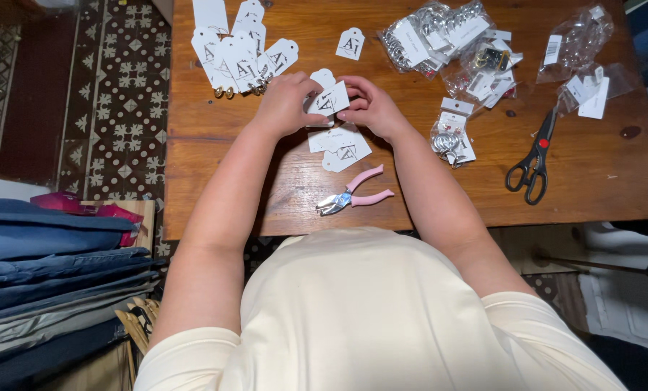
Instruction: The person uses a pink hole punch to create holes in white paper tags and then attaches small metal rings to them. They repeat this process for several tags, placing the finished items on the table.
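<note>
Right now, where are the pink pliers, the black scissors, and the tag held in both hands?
pink pliers [354, 192]: head view, on the pivot by the metal jaws.
black scissors [535, 161]: head view, near the blade pivot.
held tag [329, 100]: head view, on its white face.

Across the upper frame, a warm brown wooden table [584, 174] with a dark knot, over patterned dark-and-cream floor tiles [121, 123] at upper left, beside folded blue and grey cloth [49, 282] stacked at lower left.
</note>
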